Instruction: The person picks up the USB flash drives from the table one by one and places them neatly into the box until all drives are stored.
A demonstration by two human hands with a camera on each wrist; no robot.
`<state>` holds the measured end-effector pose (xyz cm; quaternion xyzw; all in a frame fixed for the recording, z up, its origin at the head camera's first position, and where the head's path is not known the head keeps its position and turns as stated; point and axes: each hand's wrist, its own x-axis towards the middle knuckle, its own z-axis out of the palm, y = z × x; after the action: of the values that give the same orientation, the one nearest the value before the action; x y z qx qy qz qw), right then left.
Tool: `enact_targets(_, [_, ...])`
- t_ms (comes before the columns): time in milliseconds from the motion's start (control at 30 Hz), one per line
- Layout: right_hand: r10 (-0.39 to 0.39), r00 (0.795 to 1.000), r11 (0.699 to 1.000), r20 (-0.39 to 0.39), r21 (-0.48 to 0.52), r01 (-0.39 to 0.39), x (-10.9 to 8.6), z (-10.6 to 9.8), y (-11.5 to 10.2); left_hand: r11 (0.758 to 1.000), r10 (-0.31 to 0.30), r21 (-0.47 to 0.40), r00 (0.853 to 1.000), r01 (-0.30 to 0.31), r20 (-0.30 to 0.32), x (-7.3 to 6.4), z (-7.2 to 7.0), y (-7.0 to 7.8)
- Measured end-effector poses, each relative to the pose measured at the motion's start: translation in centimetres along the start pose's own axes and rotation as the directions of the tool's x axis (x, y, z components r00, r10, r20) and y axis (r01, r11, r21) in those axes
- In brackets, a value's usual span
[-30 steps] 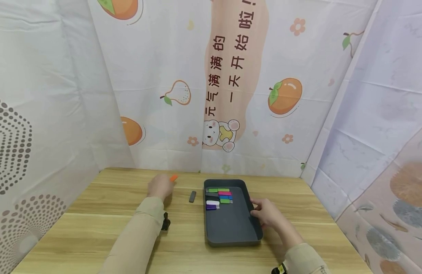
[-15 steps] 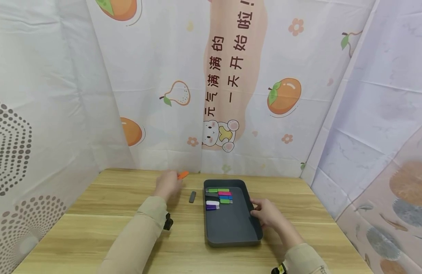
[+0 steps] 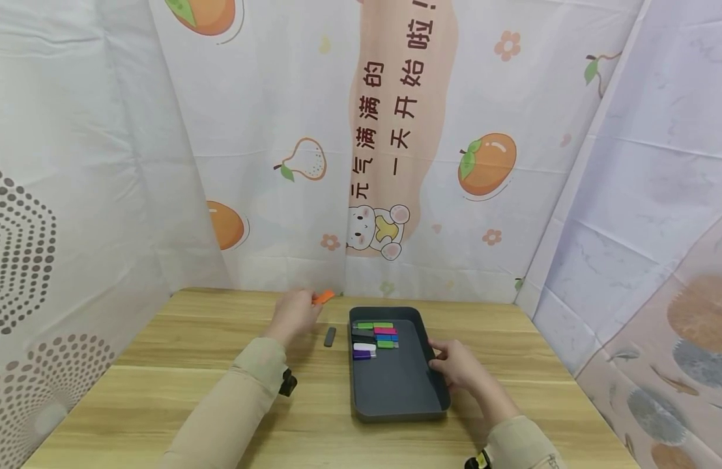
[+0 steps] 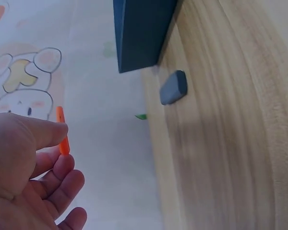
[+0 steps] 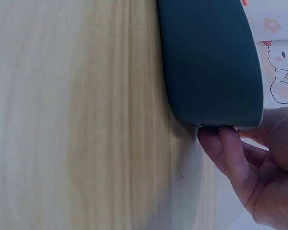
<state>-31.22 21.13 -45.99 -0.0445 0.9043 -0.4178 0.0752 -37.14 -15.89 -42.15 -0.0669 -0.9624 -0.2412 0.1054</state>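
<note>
Thumb and fingers of my left hand pinch an orange USB stick, raised over the back of the table. In the left wrist view the orange stick stands on edge between thumb and fingertips. My right hand grips the right wall of a dark grey tray; from the right wrist, fingertips press its outer side and the thumb goes behind the rim. Several USB sticks lie in rows in the tray's back left part, among them a pink one, a white one and a purple one.
A dark grey USB stick lies on the wooden table between the left hand and the tray. Printed curtains hang behind the table and along both sides.
My left hand has moved right, toward the tray, carrying the orange USB stick. The right hand and the tray stay where they were.
</note>
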Motion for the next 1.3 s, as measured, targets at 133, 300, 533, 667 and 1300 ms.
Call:
enact_targets(133, [0.002, 1.0, 1.0, 0.002, 0.004, -0.002, 0.0, 0.0, 0.0, 0.998, 0.05, 0.03, 0.999, -0.05, -0.011, -0.2, -0.3, 0.6])
enact_targets(300, [-0.001, 1.0, 1.0, -0.001, 0.006, 0.001, 0.0, 0.0, 0.0, 0.995, 0.089, 0.038, 0.996, -0.089, -0.001, -0.6, -0.7, 1.3])
enact_targets(533, [0.003, 1.0, 1.0, 0.002, 0.007, -0.003, 0.1, 0.0, 0.2, 0.984, 0.152, 0.088, 0.988, -0.153, 0.018, -1.0, -0.8, 2.0])
enact_targets(667, [0.002, 1.0, 1.0, 0.008, 0.004, -0.002, 0.2, 0.0, 0.1, 0.975, 0.187, 0.117, 0.982, -0.188, 0.015, -1.4, -0.9, 2.4])
enact_targets(1300, [0.002, 1.0, 1.0, 0.002, 0.009, -0.002, 0.2, 0.0, 0.1, 0.91, 0.383, 0.162, 0.923, -0.383, 0.029, -4.3, -1.9, 5.6])
